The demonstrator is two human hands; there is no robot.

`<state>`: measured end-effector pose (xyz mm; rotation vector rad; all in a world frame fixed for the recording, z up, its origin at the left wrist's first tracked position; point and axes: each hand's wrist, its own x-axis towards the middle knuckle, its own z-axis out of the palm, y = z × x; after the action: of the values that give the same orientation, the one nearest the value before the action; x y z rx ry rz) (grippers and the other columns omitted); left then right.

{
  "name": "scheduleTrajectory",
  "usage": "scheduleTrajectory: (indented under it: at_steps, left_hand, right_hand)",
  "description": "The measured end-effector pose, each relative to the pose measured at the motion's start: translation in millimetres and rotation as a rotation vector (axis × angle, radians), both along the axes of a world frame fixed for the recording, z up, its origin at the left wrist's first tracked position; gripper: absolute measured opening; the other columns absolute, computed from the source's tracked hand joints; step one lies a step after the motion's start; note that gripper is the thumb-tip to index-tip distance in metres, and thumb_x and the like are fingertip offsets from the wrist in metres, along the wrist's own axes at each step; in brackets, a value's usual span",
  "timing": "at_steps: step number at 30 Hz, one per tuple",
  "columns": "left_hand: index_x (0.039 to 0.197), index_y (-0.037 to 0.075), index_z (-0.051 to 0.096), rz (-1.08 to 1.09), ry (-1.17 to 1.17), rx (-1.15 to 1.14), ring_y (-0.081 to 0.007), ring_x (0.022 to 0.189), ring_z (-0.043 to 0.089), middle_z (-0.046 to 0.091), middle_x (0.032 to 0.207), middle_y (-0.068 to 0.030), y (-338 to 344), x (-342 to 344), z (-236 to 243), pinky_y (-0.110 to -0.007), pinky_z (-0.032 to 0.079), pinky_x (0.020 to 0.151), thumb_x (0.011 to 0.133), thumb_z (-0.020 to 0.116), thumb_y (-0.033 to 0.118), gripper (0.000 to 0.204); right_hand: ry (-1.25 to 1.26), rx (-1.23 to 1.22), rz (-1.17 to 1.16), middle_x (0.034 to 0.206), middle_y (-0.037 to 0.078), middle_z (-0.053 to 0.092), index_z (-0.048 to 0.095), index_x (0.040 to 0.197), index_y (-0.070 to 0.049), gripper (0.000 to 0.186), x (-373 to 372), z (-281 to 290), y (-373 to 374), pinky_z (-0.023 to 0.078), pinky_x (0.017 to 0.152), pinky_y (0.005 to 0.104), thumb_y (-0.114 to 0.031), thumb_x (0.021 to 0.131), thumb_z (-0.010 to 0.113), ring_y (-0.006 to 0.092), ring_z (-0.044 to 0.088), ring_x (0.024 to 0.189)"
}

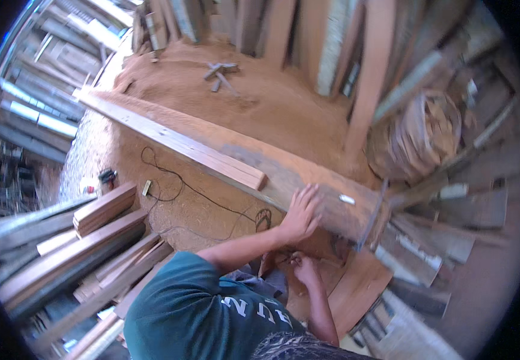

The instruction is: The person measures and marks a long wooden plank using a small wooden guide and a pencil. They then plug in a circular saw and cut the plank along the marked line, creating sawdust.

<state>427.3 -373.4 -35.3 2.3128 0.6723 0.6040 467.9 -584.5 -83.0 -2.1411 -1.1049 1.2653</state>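
The person's left hand (300, 215) is spread fairly flat, fingers extended, at the near edge of the bench (293, 175); from here I cannot tell whether it touches the surface or sits just above it. The right hand (305, 267) is below that edge, fingers curled inward; whether it grips anything, I cannot tell.

The boards (176, 139) lie lengthwise along the bench's near side, their closer end just beyond the left hand. A small white piece (347, 199) rests on the bench to the right of that hand, near a curved strip (374, 216) at the bench end.

A dark cord (179, 177) loops across the floor beside a small pale box (147, 188). Stacked timber (107, 207) occupies the left. Beyond the bench, sticks (221, 73) lie on sawdust (272, 111); a sack (401, 144) of offcuts stands at the right.
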Motion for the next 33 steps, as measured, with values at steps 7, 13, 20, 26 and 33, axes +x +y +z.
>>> scheduleTrajectory:
  at_steps: [7,13,20,26,33]
  left_hand:
    - [0.151,0.008,0.043,0.339,0.274,0.163,-0.0447,0.151,0.025,0.032,0.161,-0.0219,113,-199,50,-0.064,0.02,0.121,0.076,0.068,0.005,0.079]
    - [0.159,0.011,0.034,0.459,0.699,0.255,-0.0448,0.156,0.016,0.024,0.167,-0.0174,251,-277,83,-0.071,0.015,0.12,0.076,0.073,0.008,0.091]
    - [0.148,0.007,0.047,0.309,0.753,0.373,-0.0381,0.154,0.026,0.043,0.157,-0.0131,311,-303,21,-0.074,0.017,0.119,0.085,0.066,0.013,0.066]
    - [0.125,0.007,0.056,0.219,0.835,0.324,-0.0346,0.145,0.04,0.056,0.132,-0.0098,325,-293,30,-0.073,0.024,0.119,0.08,0.075,0.015,0.049]
    - [0.118,0.009,0.061,0.303,0.775,0.372,-0.0286,0.134,0.049,0.06,0.118,-0.007,318,-288,22,-0.075,0.019,0.12,0.091,0.059,0.013,0.027]
  right_hand:
    - [-0.313,0.374,0.211,0.131,0.021,0.055,0.056,0.137,-0.006,0.066,-9,122,182,0.042,0.107,0.0524,-0.026,0.08,0.083,0.0422,0.051,0.123]
    - [-0.601,0.383,0.508,0.146,0.022,0.047,0.036,0.155,-0.008,0.095,-72,140,332,0.035,0.113,0.0596,-0.033,0.078,0.086,0.0408,0.046,0.136]
    - [-0.586,0.107,0.652,0.136,0.02,0.059,0.042,0.144,-0.006,0.089,-106,111,394,0.037,0.111,0.0612,-0.034,0.073,0.088,0.0381,0.054,0.131]
    - [-0.478,0.169,0.678,0.122,0.023,0.065,0.048,0.122,-0.005,0.068,-94,92,398,0.045,0.101,0.0613,-0.028,0.072,0.088,0.0416,0.062,0.118]
    - [-0.356,0.156,0.675,0.112,0.03,0.068,0.047,0.121,-0.001,0.066,-85,97,396,0.053,0.092,0.0545,-0.026,0.074,0.086,0.0487,0.065,0.108]
